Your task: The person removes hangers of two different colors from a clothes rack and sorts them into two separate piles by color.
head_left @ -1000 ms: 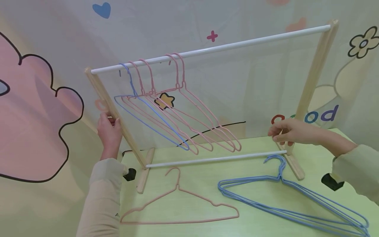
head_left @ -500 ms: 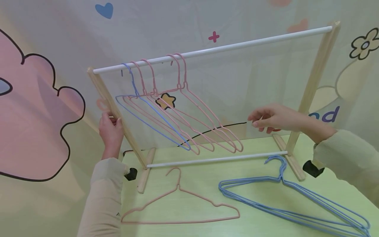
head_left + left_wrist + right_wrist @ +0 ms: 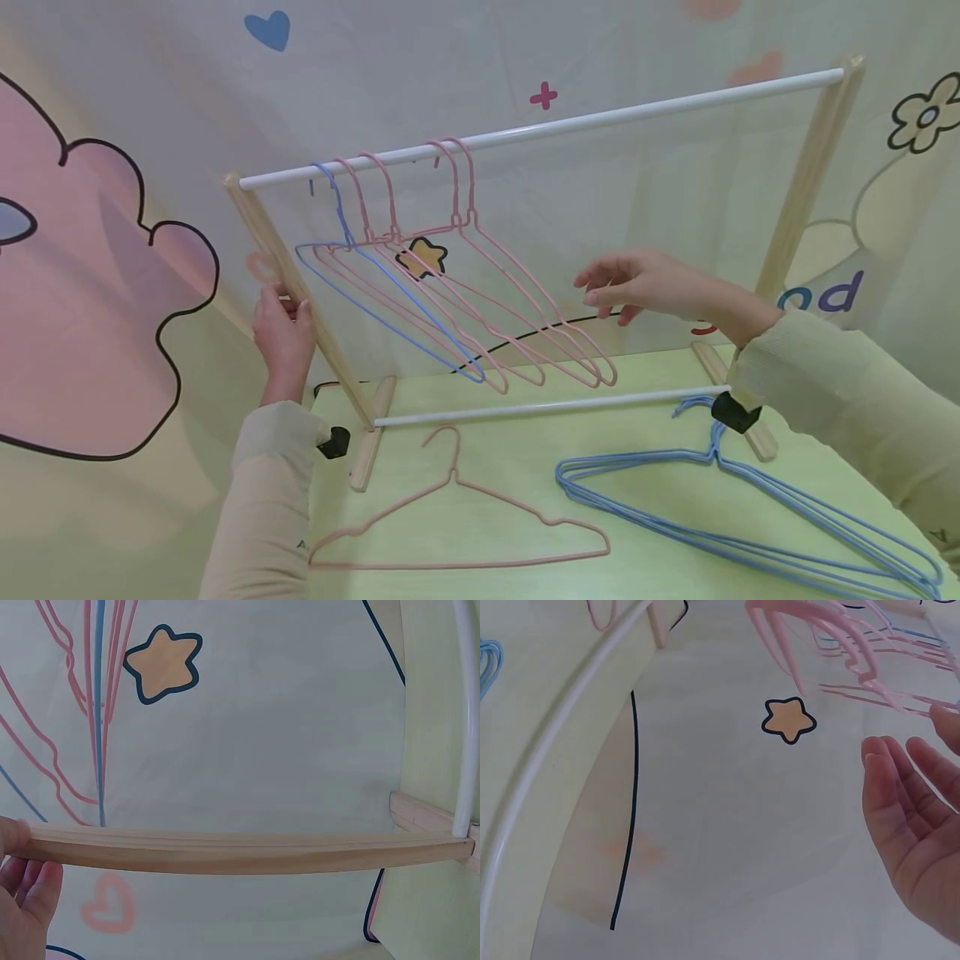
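Observation:
My left hand (image 3: 287,337) holds the left wooden post (image 3: 225,853) of a small clothes rack, thumb and fingers on either side. From the rack's white top rod (image 3: 570,125) hang one blue hanger (image 3: 347,233) and several pink hangers (image 3: 455,218), gathered toward the left. To the right of these hangers my right hand (image 3: 652,287) hovers with loosely bent fingers and nothing between them. In the right wrist view, its fingertips (image 3: 880,776) are below the pink hangers. One pink hanger (image 3: 453,475) lies flat on the table, left of a stack of blue hangers (image 3: 713,457).
The rack stands on a light green table (image 3: 420,517) against a printed cloth backdrop (image 3: 615,33). Its white lower rod (image 3: 525,408) runs just above the tabletop. The right wooden post (image 3: 813,175) leans outward in view, partly behind my right forearm.
My right hand has moved left from beside the right post toward the hanging pink hangers. The left hand stays on its post, and the hangers have not shifted along the rod.

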Tool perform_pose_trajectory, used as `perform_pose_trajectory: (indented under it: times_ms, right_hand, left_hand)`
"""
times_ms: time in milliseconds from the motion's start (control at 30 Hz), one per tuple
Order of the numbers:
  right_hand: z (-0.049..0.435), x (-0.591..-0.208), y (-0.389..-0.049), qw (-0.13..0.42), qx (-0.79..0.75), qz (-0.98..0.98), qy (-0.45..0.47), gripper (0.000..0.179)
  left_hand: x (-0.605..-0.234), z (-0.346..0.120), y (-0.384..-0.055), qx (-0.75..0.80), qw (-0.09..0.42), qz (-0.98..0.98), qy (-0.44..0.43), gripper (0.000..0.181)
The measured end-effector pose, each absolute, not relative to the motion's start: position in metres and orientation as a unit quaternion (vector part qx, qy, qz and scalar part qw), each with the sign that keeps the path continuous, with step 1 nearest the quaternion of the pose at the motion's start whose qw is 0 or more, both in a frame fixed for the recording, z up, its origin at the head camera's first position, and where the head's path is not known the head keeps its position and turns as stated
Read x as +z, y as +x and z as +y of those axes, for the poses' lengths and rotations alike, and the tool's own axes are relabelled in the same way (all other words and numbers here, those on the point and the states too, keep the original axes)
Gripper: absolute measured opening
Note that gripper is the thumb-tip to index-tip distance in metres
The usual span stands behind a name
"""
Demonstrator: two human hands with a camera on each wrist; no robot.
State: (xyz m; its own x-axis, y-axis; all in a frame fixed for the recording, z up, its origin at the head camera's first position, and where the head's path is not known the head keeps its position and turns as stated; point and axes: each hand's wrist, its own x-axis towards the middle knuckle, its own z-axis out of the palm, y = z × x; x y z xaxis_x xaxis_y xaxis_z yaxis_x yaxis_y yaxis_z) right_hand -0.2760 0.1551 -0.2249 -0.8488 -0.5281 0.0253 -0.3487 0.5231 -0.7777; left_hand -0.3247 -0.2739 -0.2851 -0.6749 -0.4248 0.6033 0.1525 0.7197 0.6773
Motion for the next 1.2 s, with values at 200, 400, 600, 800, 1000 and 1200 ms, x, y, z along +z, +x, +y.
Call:
perform_pose_trajectory:
  times_ms: [200, 400, 600, 800, 1000, 1200]
  right_hand:
    - [0.141, -0.226, -0.284, 0.127, -0.448, 0.851, -0.244, 0.037]
    - [0.126, -0.230, -0.294, 0.142, -0.466, 0.838, -0.244, 0.036]
    - [0.116, -0.231, -0.298, 0.148, -0.469, 0.835, -0.245, 0.036]
    - [0.109, -0.234, -0.302, 0.157, -0.485, 0.827, -0.238, 0.023]
    - [0.107, -0.235, -0.304, 0.154, -0.498, 0.822, -0.230, 0.008]
    - [0.115, -0.222, -0.300, 0.114, -0.497, 0.829, -0.228, 0.005]
  left_hand:
    - [-0.285, -0.273, -0.325, -0.368, 0.395, -0.838, 0.081, 0.024]
    - [-0.285, -0.274, -0.326, -0.369, 0.393, -0.838, 0.084, 0.024]
    - [-0.286, -0.274, -0.326, -0.367, 0.394, -0.838, 0.086, 0.024]
    - [-0.286, -0.275, -0.327, -0.368, 0.393, -0.838, 0.088, 0.024]
    - [-0.288, -0.275, -0.328, -0.364, 0.394, -0.839, 0.089, 0.024]
    - [-0.287, -0.276, -0.328, -0.363, 0.394, -0.840, 0.091, 0.024]
